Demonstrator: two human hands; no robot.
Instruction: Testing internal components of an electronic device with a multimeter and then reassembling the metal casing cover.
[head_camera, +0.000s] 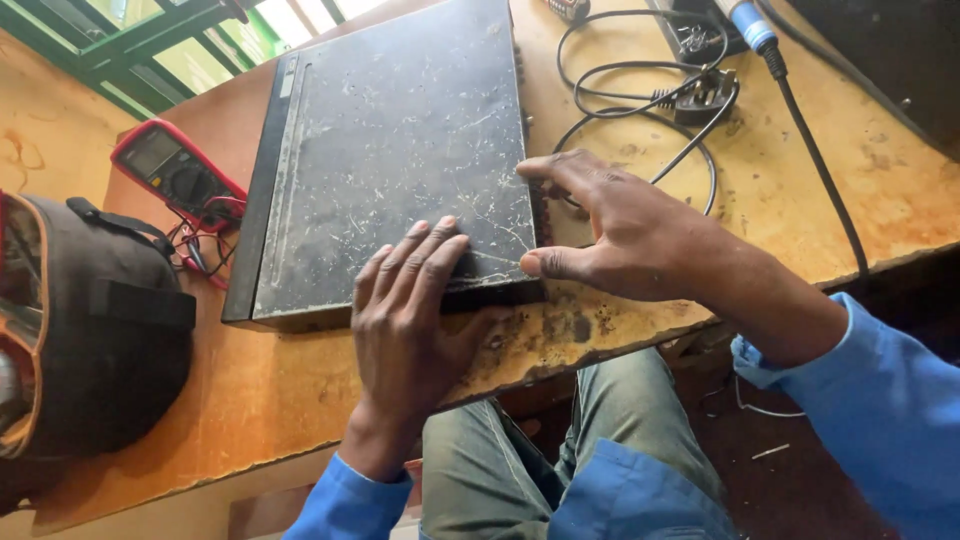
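A flat black metal device box (390, 140), dusty and scratched, lies on a worn wooden table (270, 390). My left hand (405, 320) rests flat on its near corner, fingers together on the lid. My right hand (625, 230) touches the box's right edge, with the thumb against the near corner and the fingers spread along the side. Neither hand grips anything.
A red multimeter (175, 172) with leads lies left of the box. A dark bag (95, 330) sits at the left table edge. Behind the right hand are a coiled black cable and plug (695, 98) and a blue-handled soldering iron (745, 22).
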